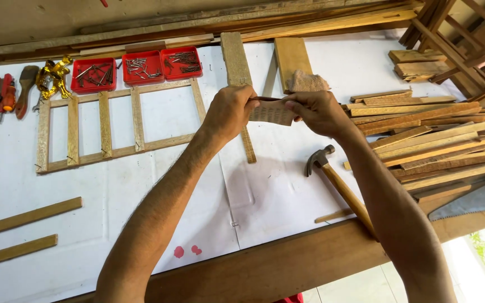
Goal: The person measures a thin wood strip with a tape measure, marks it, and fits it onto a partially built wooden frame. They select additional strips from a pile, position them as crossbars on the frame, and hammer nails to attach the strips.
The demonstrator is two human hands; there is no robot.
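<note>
Sandpaper piece (272, 112) pinched between left hand (231, 112) and right hand (316, 112), above table (287, 191).

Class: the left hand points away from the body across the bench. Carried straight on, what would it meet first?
Probably the rough upright plank just beyond the left hand, past the sandpaper it holds; depth is hard to judge.
</note>
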